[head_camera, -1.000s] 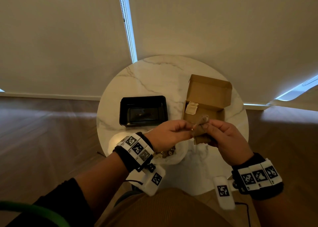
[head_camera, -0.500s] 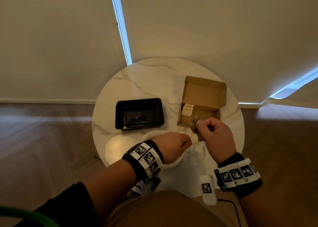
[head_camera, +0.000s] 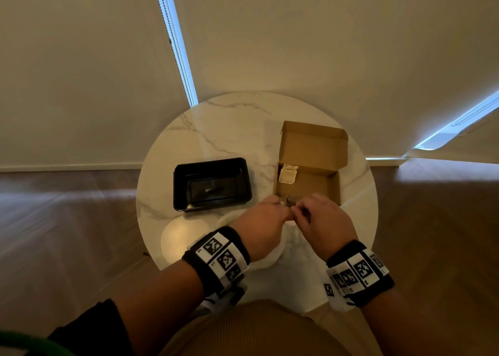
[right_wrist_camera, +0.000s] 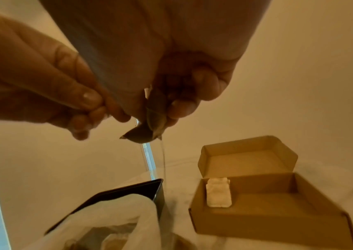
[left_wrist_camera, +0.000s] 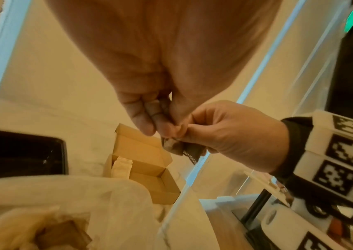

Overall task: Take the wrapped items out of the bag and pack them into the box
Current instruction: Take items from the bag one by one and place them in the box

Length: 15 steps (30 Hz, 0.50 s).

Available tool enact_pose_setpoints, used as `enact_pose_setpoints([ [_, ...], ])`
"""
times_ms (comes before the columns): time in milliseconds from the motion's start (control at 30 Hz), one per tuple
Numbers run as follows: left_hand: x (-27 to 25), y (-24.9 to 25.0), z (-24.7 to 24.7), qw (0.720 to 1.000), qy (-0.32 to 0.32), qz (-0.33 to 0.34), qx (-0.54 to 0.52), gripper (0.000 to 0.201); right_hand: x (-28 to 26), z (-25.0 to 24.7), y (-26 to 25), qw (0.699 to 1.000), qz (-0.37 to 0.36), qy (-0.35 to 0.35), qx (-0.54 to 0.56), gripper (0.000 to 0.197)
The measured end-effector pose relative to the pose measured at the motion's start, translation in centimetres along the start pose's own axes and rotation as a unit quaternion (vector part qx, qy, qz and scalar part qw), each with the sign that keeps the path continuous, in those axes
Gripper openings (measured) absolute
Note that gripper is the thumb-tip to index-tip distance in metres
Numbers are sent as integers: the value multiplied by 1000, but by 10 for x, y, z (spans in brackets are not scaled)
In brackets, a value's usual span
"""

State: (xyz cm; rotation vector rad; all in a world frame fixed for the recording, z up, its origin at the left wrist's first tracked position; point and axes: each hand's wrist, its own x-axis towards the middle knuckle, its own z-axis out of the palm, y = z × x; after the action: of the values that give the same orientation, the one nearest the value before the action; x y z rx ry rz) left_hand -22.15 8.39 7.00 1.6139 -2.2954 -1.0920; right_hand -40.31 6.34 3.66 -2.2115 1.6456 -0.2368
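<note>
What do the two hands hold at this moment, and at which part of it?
Both the left hand and the right hand pinch one small dark wrapped item at its upper end; its lower part hangs free below the fingertips.

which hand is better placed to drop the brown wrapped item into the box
Right, likely. The right hand pinches most of the brown wrapped item and sits nearest the open cardboard box; the left hand is toward the black tray.

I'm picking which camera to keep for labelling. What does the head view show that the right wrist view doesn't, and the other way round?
Only the head view shows both wristbands and the whole round table. Only the right wrist view shows the fingertips of the left hand and right hand pinching the dark wrapped item, plus the open white bag. Both show the cardboard box holding one pale packet, and the black tray.
</note>
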Motion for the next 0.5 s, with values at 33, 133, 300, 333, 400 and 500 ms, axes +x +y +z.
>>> enact_pose_setpoints([
  [33, 1, -3, -2, 999, 30, -4, -20, 30, 0, 0, 1, 1000, -1, -2, 19, 20],
  [133, 6, -15, -2, 984, 111, -56, -124, 20, -1, 4, 3, 999, -6, -7, 53, 18],
  [300, 17, -39, 6, 976, 88, -122, -156, 45, 2, 3, 3, 995, -6, 5, 96, 17],
  [333, 21, -42, 6, 979, 61, -122, -154, 62, 2, 1, 3, 993, -6, 9, 117, 18],
  [400, 27, -45, 8, 981, 27, -113, -154, 82, 3, -4, 2, 985, -6, 11, 173, 18],
  [500, 36, -46, 15, 980, 40, -68, -185, 45, 3, -13, -3, 955, 31, 13, 294, 14],
])
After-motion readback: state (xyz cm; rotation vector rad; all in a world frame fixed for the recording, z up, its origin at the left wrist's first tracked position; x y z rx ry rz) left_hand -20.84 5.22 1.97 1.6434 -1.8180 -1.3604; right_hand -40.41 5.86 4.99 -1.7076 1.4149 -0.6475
